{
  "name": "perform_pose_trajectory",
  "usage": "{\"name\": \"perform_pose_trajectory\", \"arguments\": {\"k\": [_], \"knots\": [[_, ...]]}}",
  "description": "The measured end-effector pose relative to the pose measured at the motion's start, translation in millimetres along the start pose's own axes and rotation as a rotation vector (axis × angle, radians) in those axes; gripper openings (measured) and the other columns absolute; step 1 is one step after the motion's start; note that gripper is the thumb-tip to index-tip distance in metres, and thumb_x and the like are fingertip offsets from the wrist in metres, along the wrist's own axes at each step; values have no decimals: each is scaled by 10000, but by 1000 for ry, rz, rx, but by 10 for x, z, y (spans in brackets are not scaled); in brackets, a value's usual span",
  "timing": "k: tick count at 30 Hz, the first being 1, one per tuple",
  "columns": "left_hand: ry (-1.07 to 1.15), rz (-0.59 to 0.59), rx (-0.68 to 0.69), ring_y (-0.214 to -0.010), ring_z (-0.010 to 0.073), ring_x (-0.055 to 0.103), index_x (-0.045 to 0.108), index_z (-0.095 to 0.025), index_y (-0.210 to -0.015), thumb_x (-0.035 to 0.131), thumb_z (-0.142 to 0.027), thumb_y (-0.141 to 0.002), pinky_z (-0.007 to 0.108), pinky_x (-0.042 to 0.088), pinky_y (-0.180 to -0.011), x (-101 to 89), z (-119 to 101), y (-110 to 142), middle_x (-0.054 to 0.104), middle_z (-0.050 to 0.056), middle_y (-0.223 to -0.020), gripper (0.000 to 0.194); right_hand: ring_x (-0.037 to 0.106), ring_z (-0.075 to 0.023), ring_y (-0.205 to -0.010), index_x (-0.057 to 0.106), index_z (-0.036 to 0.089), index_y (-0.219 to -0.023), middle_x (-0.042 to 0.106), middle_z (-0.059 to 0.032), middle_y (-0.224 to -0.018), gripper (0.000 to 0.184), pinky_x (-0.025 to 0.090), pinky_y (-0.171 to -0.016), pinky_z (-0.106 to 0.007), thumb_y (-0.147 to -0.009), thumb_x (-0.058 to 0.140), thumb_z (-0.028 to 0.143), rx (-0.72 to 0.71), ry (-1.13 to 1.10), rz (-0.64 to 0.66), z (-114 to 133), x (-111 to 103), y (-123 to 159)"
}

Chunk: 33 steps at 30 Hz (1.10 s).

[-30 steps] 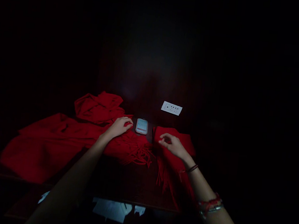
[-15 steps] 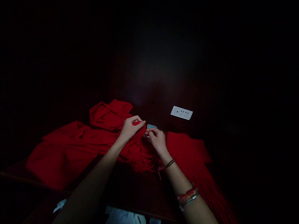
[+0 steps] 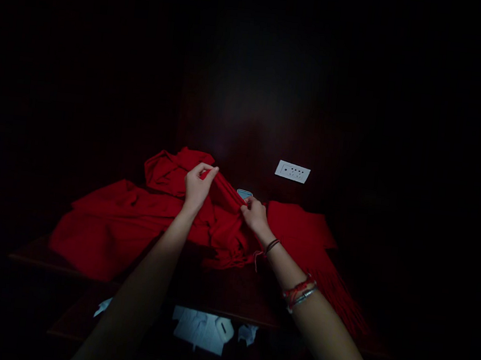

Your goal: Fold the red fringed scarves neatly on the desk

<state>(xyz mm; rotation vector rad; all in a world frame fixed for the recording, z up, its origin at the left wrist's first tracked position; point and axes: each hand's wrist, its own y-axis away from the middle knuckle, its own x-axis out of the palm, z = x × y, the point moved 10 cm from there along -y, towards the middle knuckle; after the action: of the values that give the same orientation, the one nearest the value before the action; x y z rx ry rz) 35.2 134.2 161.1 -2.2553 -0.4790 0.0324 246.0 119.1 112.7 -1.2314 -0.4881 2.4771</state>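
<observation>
A large red fringed scarf (image 3: 111, 221) lies spread and bunched over the left and middle of a dark table (image 3: 220, 292). My left hand (image 3: 197, 186) is closed on the scarf's edge and holds it raised above the table. My right hand (image 3: 254, 214) pinches the same edge a little to the right, so the cloth is stretched between both hands. A second red fringed scarf (image 3: 304, 232) lies folded to the right, its fringe trailing toward the table's front right. A phone (image 3: 244, 193) peeks out just behind my right hand, mostly hidden.
A white socket plate (image 3: 292, 172) sits on the dark wall behind the table. Pale papers or objects (image 3: 203, 329) show on the floor below the table's front edge. The room around is very dark.
Both hands have come together at the scarf's fringed end, gripped its edge and lifted it off the table. The phone is now mostly covered.
</observation>
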Motion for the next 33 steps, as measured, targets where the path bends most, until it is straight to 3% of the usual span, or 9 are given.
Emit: {"name": "perform_pose_trajectory", "arguments": {"k": [8, 13, 15, 18, 22, 24, 26, 29, 33], "knots": [[-107, -317, -135, -792, 188, 531, 538, -179, -664, 447, -520, -709, 336, 357, -663, -602, 376, -88, 603, 29, -737, 356, 539, -178, -742, 584, 157, -787, 605, -86, -764, 269, 355, -634, -230, -650, 375, 58, -27, 331, -93, -255, -1067, -144], [-374, -390, -261, -832, 246, 518, 580, -164, -808, 372, -513, -761, 393, 363, -691, -844, 574, -43, 596, 65, -856, 409, 523, -153, -691, 556, 158, -754, 579, -51, -728, 229, 363, -600, -226, -623, 395, 59, -27, 206, -71, -411, -1499, -126], [-551, -246, -214, -920, 294, 477, 567, -126, -916, 379, -463, -777, 434, 348, -729, -647, 472, -36, 551, 101, -959, 410, 507, -120, -618, 520, 165, -734, 555, -13, -674, 206, 366, -556, -209, -594, 414, 56, -35, 6, 58, -451, -1379, -69], [-630, 145, -11, -1046, 330, 376, 507, -100, -1053, 460, -402, -748, 488, 306, -816, 101, 170, 170, 453, 152, -1102, 432, 473, -85, -500, 470, 175, -758, 507, 37, -555, 208, 354, -477, -189, -581, 428, 75, 16, -370, 341, -468, -943, 119], [-267, 903, 204, -953, 168, 485, 513, -199, -1054, 518, -376, -719, 272, 376, -831, 1286, -164, 1075, 531, 38, -1050, 379, 302, -32, -343, 468, 165, -713, 370, 86, -404, 92, 218, -353, -149, -622, 455, 156, 107, -769, 490, -477, -529, 309], [-69, 1153, 119, -898, 167, 514, 500, -180, -1064, 525, -391, -708, 267, 397, -791, 1530, -147, 1468, 559, 34, -1012, 415, 215, -18, -318, 446, 164, -633, 323, 93, -389, 33, 137, -327, -154, -631, 466, 190, 152, -947, 444, -559, -489, 291], [55, 1216, -13, -865, 178, 523, 504, -151, -1034, 544, -393, -687, 280, 405, -764, 1579, -49, 1590, 570, 40, -980, 426, 193, -11, -316, 412, 166, -574, 328, 87, -398, 84, 110, -324, -162, -608, 486, 185, 176, -1093, 381, -677, -512, 237], [130, 1112, -156, -822, 169, 521, 515, -127, -926, 539, -391, -684, 280, 406, -734, 1507, 104, 1441, 569, 37, -911, 360, 233, -13, -332, 410, 167, -571, 371, 77, -428, 94, 141, -331, -161, -567, 504, 161, 190, -1205, 229, -925, -610, 158], [139, 1016, -159, -748, 139, 509, 485, -130, -790, 498, -375, -713, 260, 410, -691, 1461, 95, 1278, 546, 3, -778, 257, 366, -47, -404, 458, 175, -636, 422, 60, -487, 80, 284, -389, -175, -567, 500, 175, 165, -1084, 116, -1150, -676, 171]]}}
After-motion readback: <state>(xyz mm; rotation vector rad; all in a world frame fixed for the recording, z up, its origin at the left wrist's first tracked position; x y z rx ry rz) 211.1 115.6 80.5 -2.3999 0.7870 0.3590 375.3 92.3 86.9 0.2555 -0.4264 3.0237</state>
